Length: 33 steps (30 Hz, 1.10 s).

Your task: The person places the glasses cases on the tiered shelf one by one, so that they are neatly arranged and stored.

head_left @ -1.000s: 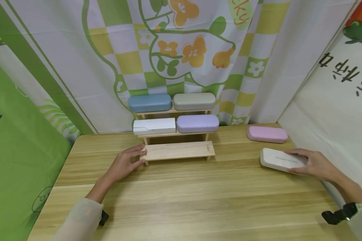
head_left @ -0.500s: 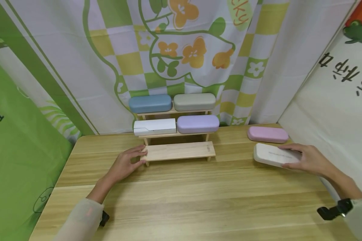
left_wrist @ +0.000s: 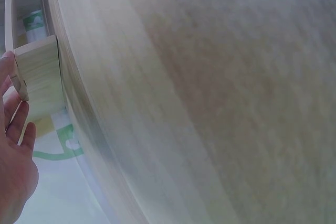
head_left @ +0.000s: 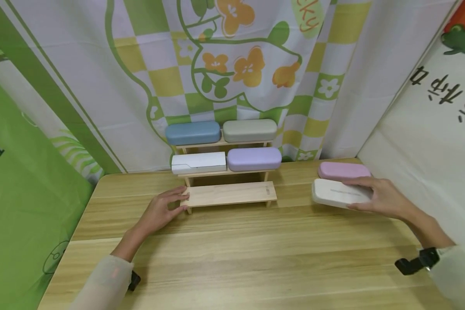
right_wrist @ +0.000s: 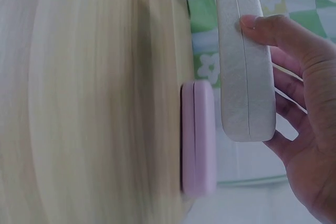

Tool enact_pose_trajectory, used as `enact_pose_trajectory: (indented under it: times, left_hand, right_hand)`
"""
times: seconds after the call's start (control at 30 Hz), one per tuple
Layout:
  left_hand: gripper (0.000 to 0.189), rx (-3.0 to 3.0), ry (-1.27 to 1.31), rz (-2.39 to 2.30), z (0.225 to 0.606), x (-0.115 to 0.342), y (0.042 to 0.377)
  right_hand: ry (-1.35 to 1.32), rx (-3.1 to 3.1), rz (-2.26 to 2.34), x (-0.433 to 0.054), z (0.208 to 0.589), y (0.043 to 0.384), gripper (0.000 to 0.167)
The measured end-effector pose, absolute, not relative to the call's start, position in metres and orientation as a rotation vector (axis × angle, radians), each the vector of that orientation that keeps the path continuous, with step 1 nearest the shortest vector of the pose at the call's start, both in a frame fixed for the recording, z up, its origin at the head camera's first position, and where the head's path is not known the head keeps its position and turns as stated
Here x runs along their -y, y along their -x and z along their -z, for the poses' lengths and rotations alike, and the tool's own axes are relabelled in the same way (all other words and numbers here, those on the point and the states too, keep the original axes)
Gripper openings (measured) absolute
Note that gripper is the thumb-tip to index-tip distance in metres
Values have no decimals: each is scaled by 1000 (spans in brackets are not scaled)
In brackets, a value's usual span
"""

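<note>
In the head view, my right hand [head_left: 387,198] grips a white hard glasses case [head_left: 335,192] by its right end, holding it above the table. The right wrist view shows the thumb on the side of this case [right_wrist: 245,93], along its seam, with the fingers behind it. Just behind, a pink glasses case [head_left: 339,170] lies on the table, partly covered by the hand and white case. On the left, my left hand [head_left: 160,212] holds the left end of the wooden stand's bare lowest tier [head_left: 228,193], thumb at the front corner and fingers at the back one.
The middle tier bears a white flap-top case [head_left: 198,162] and a lilac glasses case [head_left: 254,159]. On the top tier sit a blue glasses case [head_left: 193,132] and a grey-green one [head_left: 249,130]. A patterned curtain [head_left: 248,99] hangs behind the wooden table [head_left: 232,258].
My right hand has carried the white glasses case left and slightly back, in front of the pink case. The left hand has stayed at the stand.
</note>
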<state>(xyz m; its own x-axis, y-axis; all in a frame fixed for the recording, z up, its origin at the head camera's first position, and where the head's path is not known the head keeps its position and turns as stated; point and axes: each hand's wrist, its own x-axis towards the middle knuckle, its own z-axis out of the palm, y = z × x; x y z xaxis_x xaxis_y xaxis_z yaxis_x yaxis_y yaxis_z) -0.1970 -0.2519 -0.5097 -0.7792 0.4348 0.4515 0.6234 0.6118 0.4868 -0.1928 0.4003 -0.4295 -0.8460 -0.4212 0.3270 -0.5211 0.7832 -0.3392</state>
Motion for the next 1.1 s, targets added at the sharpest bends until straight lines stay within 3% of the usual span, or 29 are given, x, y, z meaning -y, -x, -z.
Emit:
enact_pose_trajectory:
  times: [0.57, 1.1]
  left_hand:
    - [37, 2566, 863, 947, 507, 251, 196]
    - [37, 2578, 865, 920, 507, 253, 196]
  right_hand:
    - [-985, 2594, -698, -358, 419, 206, 67]
    - [-1038, 2670, -644, -323, 413, 207, 64]
